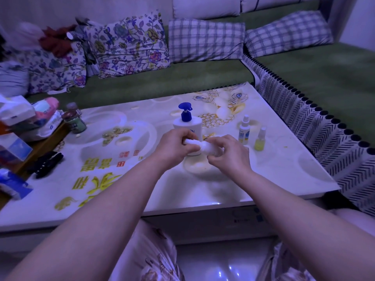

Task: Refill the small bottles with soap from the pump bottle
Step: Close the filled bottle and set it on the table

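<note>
A white pump bottle [187,123] with a blue pump head stands upright at the middle of the table. Just in front of it I hold a small white bottle [205,148] lying sideways above the tabletop. My left hand [176,148] grips its cap end, and my right hand [228,153] is curled round its body. Right of the pump bottle stand two small spray bottles: a white one with a blue and yellow label [244,130] and a shorter clear one with yellow liquid [260,139]. Both are upright and capped.
The patterned white table [142,191] has clutter on its left: tissue packs [16,112], a green drink bottle [74,118], a black hair clip [45,164]. A green sofa with cushions [205,40] runs behind and to the right.
</note>
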`<move>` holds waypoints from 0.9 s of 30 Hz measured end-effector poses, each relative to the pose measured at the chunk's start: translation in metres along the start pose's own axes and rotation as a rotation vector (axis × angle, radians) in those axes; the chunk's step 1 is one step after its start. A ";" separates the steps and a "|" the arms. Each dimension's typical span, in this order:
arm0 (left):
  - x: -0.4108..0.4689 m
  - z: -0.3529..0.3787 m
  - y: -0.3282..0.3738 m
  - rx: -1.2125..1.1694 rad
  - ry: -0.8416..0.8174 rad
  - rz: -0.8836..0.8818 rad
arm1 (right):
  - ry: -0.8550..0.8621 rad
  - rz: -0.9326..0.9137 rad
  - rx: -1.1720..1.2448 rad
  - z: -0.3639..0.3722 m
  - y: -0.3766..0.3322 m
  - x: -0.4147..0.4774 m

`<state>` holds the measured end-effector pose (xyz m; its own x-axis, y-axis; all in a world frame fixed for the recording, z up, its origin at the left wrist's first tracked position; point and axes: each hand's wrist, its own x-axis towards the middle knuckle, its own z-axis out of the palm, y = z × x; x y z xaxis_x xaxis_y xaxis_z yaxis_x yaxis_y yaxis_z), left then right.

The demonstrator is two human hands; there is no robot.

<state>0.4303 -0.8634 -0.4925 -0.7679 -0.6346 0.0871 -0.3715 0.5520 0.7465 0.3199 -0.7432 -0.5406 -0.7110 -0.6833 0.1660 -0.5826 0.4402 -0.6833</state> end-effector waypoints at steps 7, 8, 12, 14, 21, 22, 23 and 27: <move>0.001 0.003 0.002 0.031 -0.041 0.035 | -0.041 0.035 0.066 0.001 -0.002 -0.002; 0.000 0.003 0.002 0.017 -0.068 0.035 | -0.040 0.041 0.066 0.002 -0.001 -0.002; 0.000 0.001 0.004 0.057 -0.011 -0.018 | -0.030 0.052 0.049 0.001 0.002 -0.001; 0.003 0.000 0.007 0.247 0.025 -0.055 | -0.021 0.051 0.044 -0.001 0.001 0.001; 0.004 0.001 0.010 0.078 -0.103 -0.008 | -0.018 0.050 0.037 -0.002 0.002 0.001; 0.003 0.002 0.010 0.056 -0.103 -0.017 | -0.019 0.053 0.038 -0.002 0.003 0.001; 0.003 0.002 0.010 0.052 -0.089 -0.039 | -0.020 0.055 0.037 -0.002 0.003 0.001; 0.006 0.003 0.013 0.212 -0.004 -0.089 | -0.014 0.054 0.036 -0.002 0.002 0.002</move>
<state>0.4190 -0.8584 -0.4840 -0.7291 -0.6840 0.0239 -0.5389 0.5952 0.5961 0.3165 -0.7423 -0.5401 -0.7355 -0.6672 0.1182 -0.5286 0.4558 -0.7161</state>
